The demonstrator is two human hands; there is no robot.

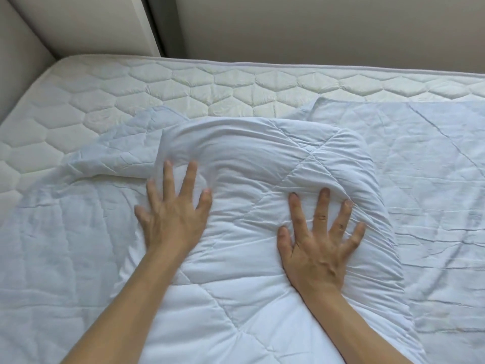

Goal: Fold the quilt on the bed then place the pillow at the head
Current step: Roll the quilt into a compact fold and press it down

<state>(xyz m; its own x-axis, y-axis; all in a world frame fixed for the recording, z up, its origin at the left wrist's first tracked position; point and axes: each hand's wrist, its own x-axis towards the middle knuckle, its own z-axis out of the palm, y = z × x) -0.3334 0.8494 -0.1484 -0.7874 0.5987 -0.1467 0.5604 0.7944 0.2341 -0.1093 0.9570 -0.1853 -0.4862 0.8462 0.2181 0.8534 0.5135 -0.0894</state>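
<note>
quilt point(249, 258): white, spread on bed point(105, 101), 1 folded layer bunched up mid-quilt | left hand point(173, 216): flat, fingers splayed, pressing fold's left side (slightly blurred) | right hand point(319, 248): flat, fingers splayed, pressing fold's right side | wall point(315, 30) beyond quilt

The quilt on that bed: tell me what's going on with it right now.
A person is pressing both hands flat on the white quilt, which lies bunched and partly doubled over on the bare mattress. The left hand and right hand have fingers spread and grip nothing. The fold is not neat yet. No pillow is in view.
</note>
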